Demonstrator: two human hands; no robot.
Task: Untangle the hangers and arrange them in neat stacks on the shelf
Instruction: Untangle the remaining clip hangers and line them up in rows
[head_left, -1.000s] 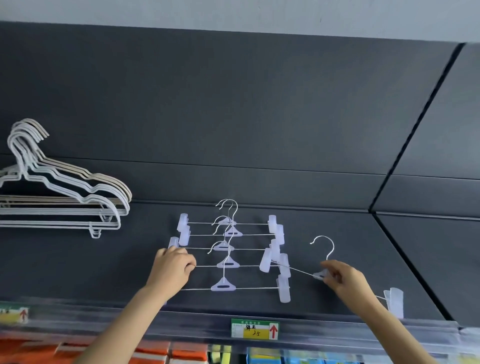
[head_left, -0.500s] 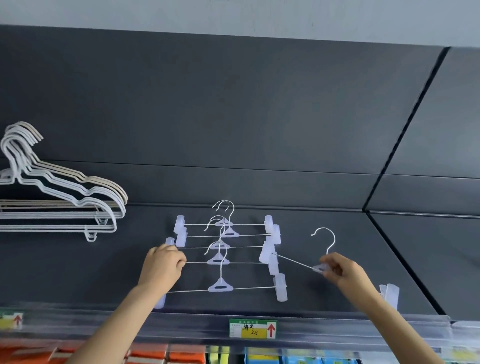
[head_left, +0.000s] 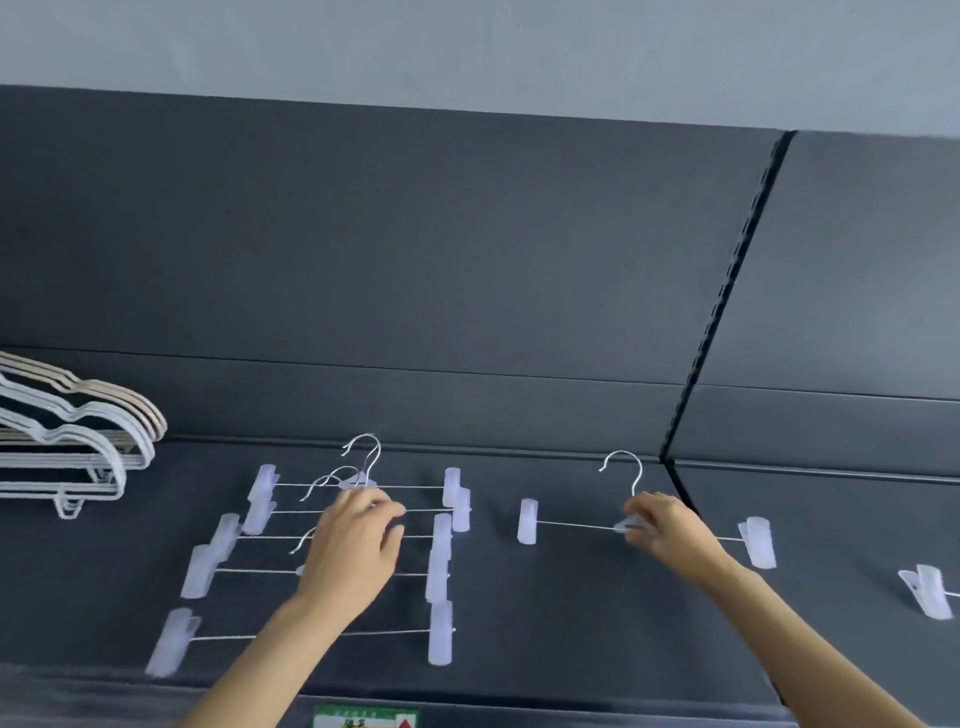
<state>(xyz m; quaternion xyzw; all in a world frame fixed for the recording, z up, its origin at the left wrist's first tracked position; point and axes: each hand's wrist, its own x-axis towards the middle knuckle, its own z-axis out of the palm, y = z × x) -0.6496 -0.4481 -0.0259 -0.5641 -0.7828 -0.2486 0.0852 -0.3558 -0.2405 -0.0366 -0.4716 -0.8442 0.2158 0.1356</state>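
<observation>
Several white clip hangers (head_left: 332, 540) lie in an overlapping row on the dark shelf (head_left: 571, 623). My left hand (head_left: 356, 545) rests on the middle of this group, fingers over the centre pieces and wires. To the right, a single clip hanger (head_left: 571, 525) lies apart from the group, its hook pointing to the back wall. My right hand (head_left: 662, 525) pinches its centre piece at the base of the hook. Its two clips show at either end.
A stack of white and beige suit hangers (head_left: 78, 447) lies at the left of the shelf. Another clip (head_left: 927, 590) sits at the far right. A black upright rail (head_left: 727, 296) divides the back wall. A green price label (head_left: 363, 717) marks the shelf's front edge.
My right hand has pulled the single hanger out of the group and to the right, laying it level. My left hand has shifted from the group's left clips to its middle.
</observation>
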